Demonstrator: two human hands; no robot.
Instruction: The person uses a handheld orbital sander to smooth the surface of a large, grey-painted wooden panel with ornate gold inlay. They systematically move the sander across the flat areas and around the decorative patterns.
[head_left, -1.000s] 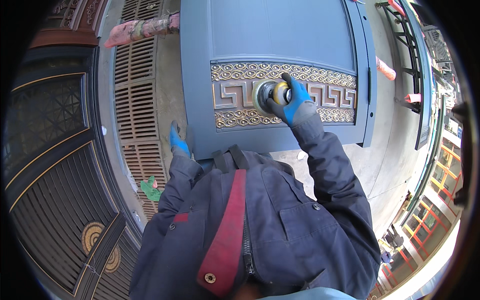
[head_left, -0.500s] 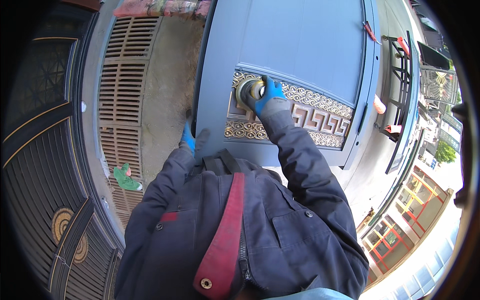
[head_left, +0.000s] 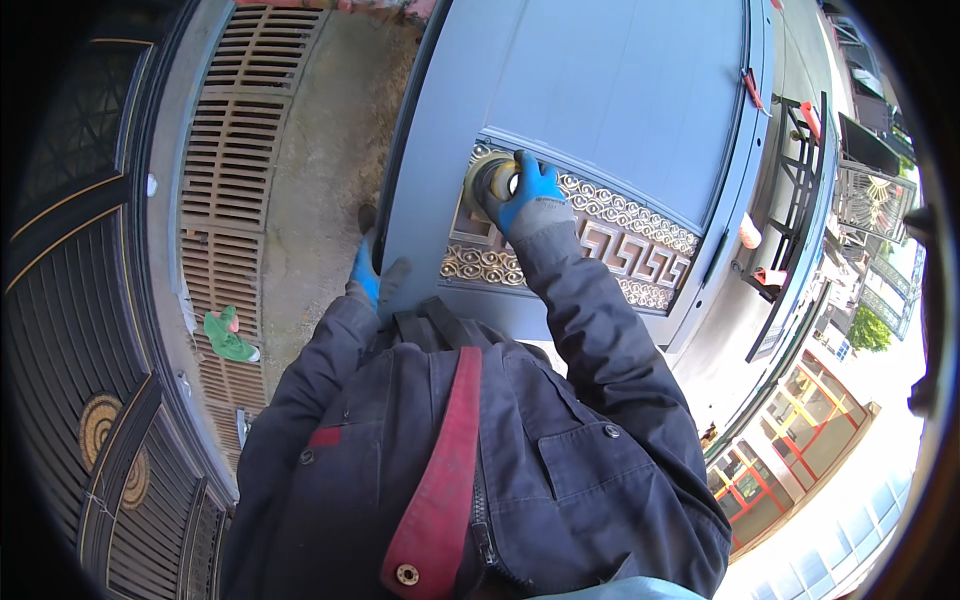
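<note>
Partly hidden round tool (head_left: 488, 186) in right hand (head_left: 536, 197), fingers gripping; left hand (head_left: 369, 277) at blue panel (head_left: 610, 90), fingers parted.

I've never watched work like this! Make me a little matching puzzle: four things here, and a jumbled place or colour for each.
1. right hand
2. left hand
3. crumpled green thing
4. big panel

A. blue-grey
B. lying over slotted grating
C. gripping the round tool
D. at the panel's left edge

Pairs: 1-C, 2-D, 3-B, 4-A
</note>
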